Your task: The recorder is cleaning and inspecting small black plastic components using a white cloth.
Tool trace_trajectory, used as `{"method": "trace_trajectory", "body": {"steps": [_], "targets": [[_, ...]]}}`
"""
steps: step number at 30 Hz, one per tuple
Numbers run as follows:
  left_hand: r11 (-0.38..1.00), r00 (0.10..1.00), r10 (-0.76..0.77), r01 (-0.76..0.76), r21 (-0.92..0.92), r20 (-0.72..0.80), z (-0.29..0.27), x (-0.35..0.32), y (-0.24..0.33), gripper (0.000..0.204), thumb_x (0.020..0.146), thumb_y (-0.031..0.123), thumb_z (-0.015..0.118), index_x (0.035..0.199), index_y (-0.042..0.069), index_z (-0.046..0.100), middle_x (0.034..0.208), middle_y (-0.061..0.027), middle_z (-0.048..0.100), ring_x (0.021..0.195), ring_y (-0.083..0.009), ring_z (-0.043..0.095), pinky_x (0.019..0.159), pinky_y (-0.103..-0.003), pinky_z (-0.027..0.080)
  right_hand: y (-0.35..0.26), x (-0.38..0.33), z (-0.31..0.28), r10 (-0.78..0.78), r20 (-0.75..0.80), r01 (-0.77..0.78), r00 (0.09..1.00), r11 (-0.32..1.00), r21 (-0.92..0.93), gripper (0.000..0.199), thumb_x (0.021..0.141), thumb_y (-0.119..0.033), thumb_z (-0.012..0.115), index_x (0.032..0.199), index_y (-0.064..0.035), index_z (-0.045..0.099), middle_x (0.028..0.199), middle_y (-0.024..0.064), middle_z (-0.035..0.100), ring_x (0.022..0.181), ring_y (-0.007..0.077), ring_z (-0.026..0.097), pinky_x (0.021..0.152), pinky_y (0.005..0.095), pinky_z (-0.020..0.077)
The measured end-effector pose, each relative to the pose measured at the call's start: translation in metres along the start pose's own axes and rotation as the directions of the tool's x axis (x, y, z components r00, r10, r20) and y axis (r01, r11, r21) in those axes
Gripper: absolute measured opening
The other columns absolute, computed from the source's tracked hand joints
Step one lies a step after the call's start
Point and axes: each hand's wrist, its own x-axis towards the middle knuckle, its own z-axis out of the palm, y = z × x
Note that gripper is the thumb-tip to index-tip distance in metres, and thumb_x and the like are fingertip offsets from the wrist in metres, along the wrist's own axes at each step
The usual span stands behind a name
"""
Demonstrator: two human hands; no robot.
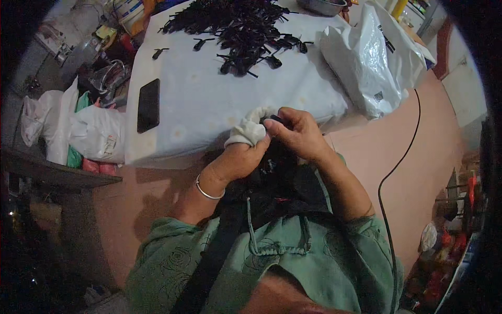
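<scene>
My left hand (239, 161), with a bangle at its wrist, is closed around a white gathered cloth band (244, 132). The band curves up from my left fingers toward my right hand (302, 135). My right thumb and fingers pinch together at the band's far end. A small black piece (275, 119) shows at those fingertips; its exact kind is too small to tell. Both hands meet just off the near edge of the table (183, 125), above my dark lap. A large heap of small black pieces with thin straps or tails (235, 26) lies at the table's far side.
A black phone (148, 106) lies on the table's left side. To the right stands a large white plastic bag (361, 68), with a metal bowl (321, 6) behind it. A black cable (384, 193) runs down the right side. White bags (97, 133) sit on a left shelf.
</scene>
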Motion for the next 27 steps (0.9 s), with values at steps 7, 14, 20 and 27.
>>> {"method": "trace_trajectory", "body": {"steps": [7, 14, 20, 27], "targets": [[0.806, 0.907, -0.378, 0.421, -0.416, 0.185, -0.01, 0.003, 0.034, 0.03, 0.08, 0.0, 0.044, 0.11, 0.001, 0.043, 0.093, -0.0047, 0.05, 0.086, -0.0119, 0.049, 0.076, -0.024, 0.041, -0.008, -0.001, -0.001, -0.068, 0.02, 0.066, 0.997, 0.993, 0.098, 0.029, 0.079, -0.025, 0.06, 0.077, 0.0033, 0.055, 0.059, 0.0032, 0.052, 0.058, 0.0065, 0.042, 0.049, 0.0261, 0.0381], [0.925, 0.982, -0.179, 0.191, -0.328, 0.067, -0.005, 0.0, 0.02, 0.028, 0.081, 0.0, 0.044, 0.108, 0.005, 0.045, 0.074, 0.0043, 0.046, 0.061, -0.0025, 0.04, 0.051, -0.017, 0.034, -0.018, -0.002, 0.003, 0.003, 0.03, 0.0, 1.0, 0.992, -0.125, 0.028, 0.08, -0.025, 0.059, 0.076, 0.0032, 0.054, 0.058, 0.0065, 0.051, 0.055, 0.0087, 0.043, 0.05, 0.0278, 0.0384], [0.836, 0.952, -0.261, 0.305, -0.457, 0.158, -0.013, -0.001, 0.011, 0.035, 0.083, 0.004, 0.045, 0.118, 0.003, 0.04, 0.095, -0.0021, 0.051, 0.082, -0.0093, 0.049, 0.072, -0.023, 0.042, -0.002, -0.003, 0.0, -0.028, 0.061, 0.028, 0.998, 1.0, -0.008, 0.028, 0.084, -0.024, 0.056, 0.069, -0.0019, 0.048, 0.061, -0.0043, 0.041, 0.06, 0.0041, 0.035, 0.051, 0.0226, 0.0331], [0.838, 0.962, -0.244, 0.273, -0.473, 0.122, -0.01, -0.003, 0.013, 0.032, 0.084, 0.005, 0.045, 0.116, 0.003, 0.043, 0.091, 0.0004, 0.051, 0.074, -0.0055, 0.046, 0.063, -0.019, 0.039, -0.011, -0.003, 0.004, -0.012, 0.093, 0.016, 0.996, 0.999, -0.049, 0.025, 0.085, -0.023, 0.055, 0.071, -0.0021, 0.052, 0.063, -0.0059, 0.045, 0.059, 0.0035, 0.038, 0.05, 0.0215, 0.0336]]}}
